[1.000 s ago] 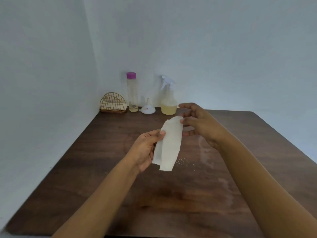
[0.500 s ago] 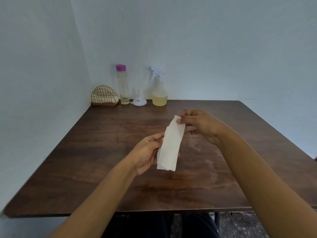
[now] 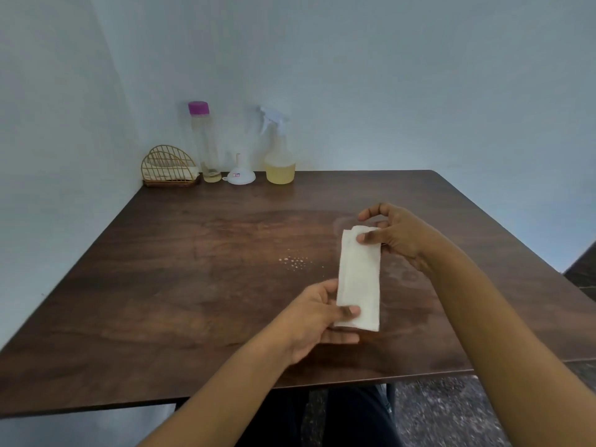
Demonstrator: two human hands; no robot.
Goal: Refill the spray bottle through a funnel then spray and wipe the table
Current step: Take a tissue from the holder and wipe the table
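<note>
Left hand (image 3: 317, 321): pinches the tissue (image 3: 358, 279) at its near end, thumb on top, fingers beneath; forearm enters from lower left
Tissue: white, folded into a long strip, held flat above the table (image 3: 161, 285), running near to far
Right hand (image 3: 400, 235): pinches the far end, thumb against fingers, index curled above; forearm enters from lower right
Droplets (image 3: 295, 262): small cluster on the table, just left of the strip
Spray bottle (image 3: 279, 156): upright at the far edge, yellowish liquid low inside
Funnel (image 3: 240, 176): mouth down, between spray bottle and a purple-capped bottle (image 3: 206, 146)
</note>
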